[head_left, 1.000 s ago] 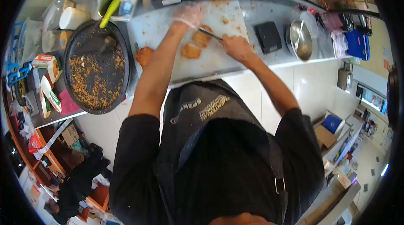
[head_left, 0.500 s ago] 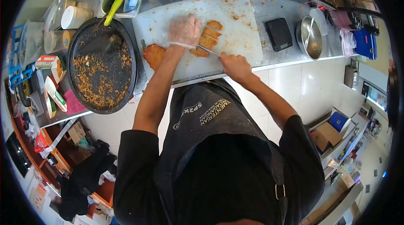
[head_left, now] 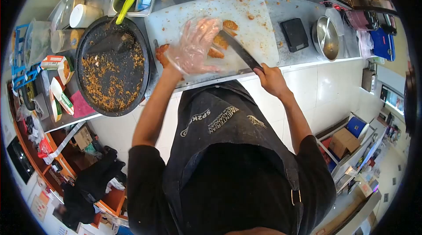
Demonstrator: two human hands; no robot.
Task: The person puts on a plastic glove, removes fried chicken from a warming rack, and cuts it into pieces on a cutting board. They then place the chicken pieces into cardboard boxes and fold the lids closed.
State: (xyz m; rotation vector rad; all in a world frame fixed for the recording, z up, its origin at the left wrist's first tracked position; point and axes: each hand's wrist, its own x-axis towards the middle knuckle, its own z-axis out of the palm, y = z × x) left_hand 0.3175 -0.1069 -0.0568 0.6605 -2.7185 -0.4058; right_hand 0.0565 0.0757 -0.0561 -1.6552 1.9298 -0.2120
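My left hand (head_left: 195, 48), in a clear plastic glove, hovers with fingers spread over the white cutting board (head_left: 259, 28). It partly covers several sliced pieces of breaded fried cutlet (head_left: 221, 41) and is slightly blurred. My right hand (head_left: 273, 80) is closed round the handle of a kitchen knife (head_left: 241, 51). The wide dark blade slants up and left, its tip end beside the cut pieces. Another breaded piece (head_left: 161, 54) lies at the board's left side, mostly hidden behind my left hand and wrist.
Left of the board is a round black pan (head_left: 112, 65) with crumbs. Behind it stand a metal tray (head_left: 116, 1) with green-handled tongs (head_left: 128, 5) and some tubs (head_left: 85, 16). To the right are a black flat device (head_left: 294, 35) and a metal bowl (head_left: 326, 43). A person (head_left: 90, 186) bends at lower left.
My left hand has opened from a curled grip on the pieces, turned and shifted slightly toward me. The knife has swung into broadside view, and my right hand has moved right and toward me.
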